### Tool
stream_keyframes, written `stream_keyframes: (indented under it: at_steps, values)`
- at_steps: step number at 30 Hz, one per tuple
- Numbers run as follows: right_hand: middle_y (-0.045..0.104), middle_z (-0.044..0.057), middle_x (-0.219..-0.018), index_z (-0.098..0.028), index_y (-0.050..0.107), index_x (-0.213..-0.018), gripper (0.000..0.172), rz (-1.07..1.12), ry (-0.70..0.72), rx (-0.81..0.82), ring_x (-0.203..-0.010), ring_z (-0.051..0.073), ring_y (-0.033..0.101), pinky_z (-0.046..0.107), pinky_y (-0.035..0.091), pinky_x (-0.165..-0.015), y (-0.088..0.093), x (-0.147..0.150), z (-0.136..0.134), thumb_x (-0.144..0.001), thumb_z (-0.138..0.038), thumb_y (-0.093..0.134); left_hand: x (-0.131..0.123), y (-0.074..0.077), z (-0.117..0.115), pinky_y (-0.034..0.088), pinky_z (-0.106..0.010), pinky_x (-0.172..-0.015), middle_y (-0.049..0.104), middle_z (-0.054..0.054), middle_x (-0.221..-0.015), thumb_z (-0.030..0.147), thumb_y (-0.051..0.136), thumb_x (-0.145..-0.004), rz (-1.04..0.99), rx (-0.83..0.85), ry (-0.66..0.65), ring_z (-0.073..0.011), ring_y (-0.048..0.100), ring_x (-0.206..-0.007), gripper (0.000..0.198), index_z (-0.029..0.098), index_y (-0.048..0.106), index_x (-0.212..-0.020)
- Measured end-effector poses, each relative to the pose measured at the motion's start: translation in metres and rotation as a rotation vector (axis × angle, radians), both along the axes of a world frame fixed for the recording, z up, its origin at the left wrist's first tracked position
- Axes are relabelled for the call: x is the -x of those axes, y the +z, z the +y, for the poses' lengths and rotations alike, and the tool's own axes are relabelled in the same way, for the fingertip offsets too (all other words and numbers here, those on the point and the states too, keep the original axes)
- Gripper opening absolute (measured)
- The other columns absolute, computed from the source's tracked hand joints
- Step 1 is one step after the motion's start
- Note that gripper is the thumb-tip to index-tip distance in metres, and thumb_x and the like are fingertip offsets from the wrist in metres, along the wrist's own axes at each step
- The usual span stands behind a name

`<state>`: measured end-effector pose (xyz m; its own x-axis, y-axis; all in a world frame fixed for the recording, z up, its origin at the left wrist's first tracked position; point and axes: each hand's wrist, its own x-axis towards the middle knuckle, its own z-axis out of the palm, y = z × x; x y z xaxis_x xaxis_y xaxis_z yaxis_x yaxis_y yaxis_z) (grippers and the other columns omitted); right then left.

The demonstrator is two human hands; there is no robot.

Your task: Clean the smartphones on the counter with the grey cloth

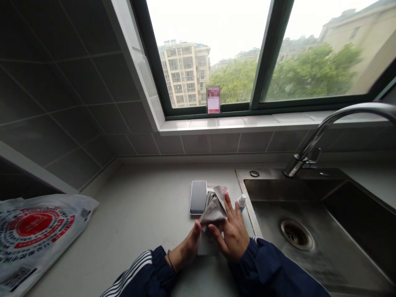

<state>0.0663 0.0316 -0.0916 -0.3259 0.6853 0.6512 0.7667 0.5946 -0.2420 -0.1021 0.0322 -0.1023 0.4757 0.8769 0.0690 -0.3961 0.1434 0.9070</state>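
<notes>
Nearest, the left hand (pixel 185 247) (grip hidden, thumb touching) and the flat-fingered right hand (pixel 234 233) press a crumpled grey cloth (pixel 213 210) on the pale stone counter (pixel 139 214), beside a black glass smartphone (pixel 198 197); wiping, seemingly, next calling for steady strokes.

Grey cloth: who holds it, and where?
Yes. The right hand grips the crumpled grey cloth by its lower right side; the left hand touches its lower left corner.
</notes>
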Motion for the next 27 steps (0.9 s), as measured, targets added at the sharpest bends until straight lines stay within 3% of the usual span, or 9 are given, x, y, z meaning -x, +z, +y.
stream_keyframes:
  at_steps: [4, 11, 20, 27]
  values:
    - [0.012, 0.024, -0.159, -0.010, 0.018, -0.154, 0.067, 0.006, 0.020, 0.008, -0.147, 0.041, 0.011, 0.070, 0.028, -0.106, -0.001, 0.000, 0.000, -0.098, -0.031, 0.046, -0.002, -0.003, 0.002, 0.012, -0.044, -0.122, 0.049, -0.012, -0.147, 0.066, 0.039, -0.089, -0.097, 0.043, -0.005, -0.0311, 0.027, -0.145, 0.071, 0.017, 0.052, -0.139]
    - [0.012, 0.022, -0.160, -0.007, 0.029, -0.151, 0.062, -0.020, 0.074, 0.037, -0.147, 0.041, 0.009, 0.067, 0.029, -0.109, -0.006, 0.004, -0.003, -0.097, -0.034, 0.047, -0.006, 0.010, 0.008, 0.020, -0.050, -0.119, 0.056, -0.014, -0.140, 0.070, 0.048, -0.083, -0.234, 0.161, 0.090, -0.0369, 0.037, -0.140, 0.073, 0.018, 0.058, -0.134]
    - [0.012, 0.023, -0.160, -0.005, 0.036, -0.146, 0.059, -0.057, 0.054, 0.062, -0.147, 0.042, 0.007, 0.068, 0.028, -0.109, -0.006, 0.006, -0.007, -0.097, -0.035, 0.046, -0.005, 0.012, 0.009, 0.024, -0.052, -0.117, 0.055, -0.016, -0.141, 0.070, 0.051, -0.081, -0.335, 0.275, 0.112, -0.0384, 0.041, -0.137, 0.078, 0.017, 0.053, -0.139]
    - [0.016, 0.023, -0.159, -0.004, 0.042, -0.142, 0.054, -0.065, 0.069, 0.078, -0.148, 0.041, 0.008, 0.066, 0.030, -0.109, -0.007, 0.007, -0.008, -0.098, -0.036, 0.045, -0.006, 0.023, 0.014, 0.027, -0.052, -0.115, 0.057, -0.018, -0.138, 0.065, 0.041, -0.089, -0.472, 0.319, 0.103, -0.0375, 0.050, -0.129, 0.075, 0.016, 0.041, -0.146]
